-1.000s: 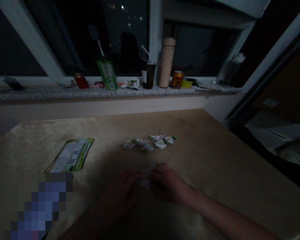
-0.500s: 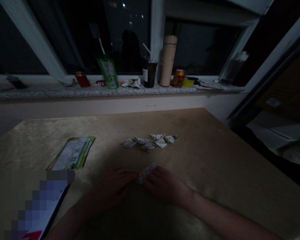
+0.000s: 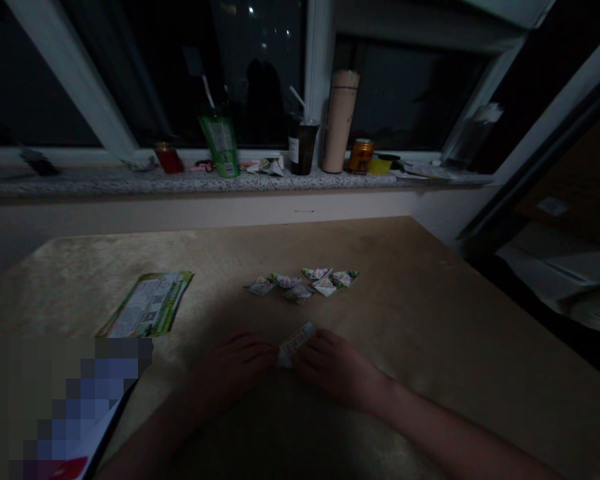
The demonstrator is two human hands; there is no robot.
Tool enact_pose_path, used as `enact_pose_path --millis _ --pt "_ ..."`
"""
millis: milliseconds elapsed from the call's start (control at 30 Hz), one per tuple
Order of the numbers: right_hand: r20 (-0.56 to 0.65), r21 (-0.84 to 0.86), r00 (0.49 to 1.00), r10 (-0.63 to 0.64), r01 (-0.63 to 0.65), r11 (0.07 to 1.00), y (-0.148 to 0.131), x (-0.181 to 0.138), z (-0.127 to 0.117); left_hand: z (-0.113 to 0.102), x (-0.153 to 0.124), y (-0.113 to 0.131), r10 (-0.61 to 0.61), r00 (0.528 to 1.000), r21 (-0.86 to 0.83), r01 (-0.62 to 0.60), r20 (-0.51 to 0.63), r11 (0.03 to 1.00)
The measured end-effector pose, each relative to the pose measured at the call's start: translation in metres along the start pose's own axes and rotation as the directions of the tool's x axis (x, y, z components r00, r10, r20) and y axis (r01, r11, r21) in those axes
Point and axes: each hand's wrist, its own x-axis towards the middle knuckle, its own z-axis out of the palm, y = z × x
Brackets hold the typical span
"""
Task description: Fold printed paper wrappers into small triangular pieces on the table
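A small printed strip of folded paper lies on the table between my two hands, slanting up to the right. The fingertips of my left hand pinch its left end. Curled over its lower right side are the fingers of my right hand; the thumbs are hard to see in the shadow. Beyond the hands, several small folded paper pieces, white with green and red print, sit in a loose cluster on the tan table.
Flat printed green-and-white sheets lie at the left, above a partly pixelated object. Along the granite windowsill stand a red jar, green container, dark drink cup, tall pink flask and gold can.
Both hands stay at the paper strip with only slight finger shifts, and a little more of the strip shows. The whole view has shifted slightly.
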Motion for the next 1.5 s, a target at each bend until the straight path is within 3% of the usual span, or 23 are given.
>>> enact_pose_path --millis 133,267,400,667,933,1167,1500 --pt "-0.017 0.096 1.000 0.007 -0.005 0.995 0.001 -0.001 0.001 -0.001 0.003 0.005 -0.012 1.000 -0.086 0.012 0.002 0.996" --pt "-0.022 0.154 1.000 0.014 -0.010 0.988 -0.001 -0.002 0.000 0.002 0.004 0.007 -0.141 0.990 -0.206 0.137 -0.002 0.969" --pt "-0.055 0.158 0.998 0.020 -0.011 0.987 -0.003 -0.004 0.000 0.002 0.005 0.007 -0.264 0.964 -0.275 0.261 0.027 0.925" --pt "-0.004 0.126 0.999 -0.038 0.039 0.991 -0.006 -0.006 -0.005 0.002 0.008 0.009 -0.346 0.933 -0.335 0.360 0.102 0.871" --pt "0.059 0.185 0.998 0.028 -0.039 0.982 -0.009 -0.002 -0.008 0.002 0.013 0.012 -0.383 0.917 -0.363 0.397 0.113 0.843" --pt "-0.019 0.159 1.000 -0.008 0.011 0.987 -0.009 -0.003 -0.001 0.004 0.011 0.011 -0.389 0.916 -0.351 0.397 0.097 0.848" --pt "0.020 0.105 1.000 0.018 -0.020 0.994 -0.015 0.004 -0.006 0.003 0.010 0.011 -0.385 0.918 -0.344 0.395 0.100 0.852"
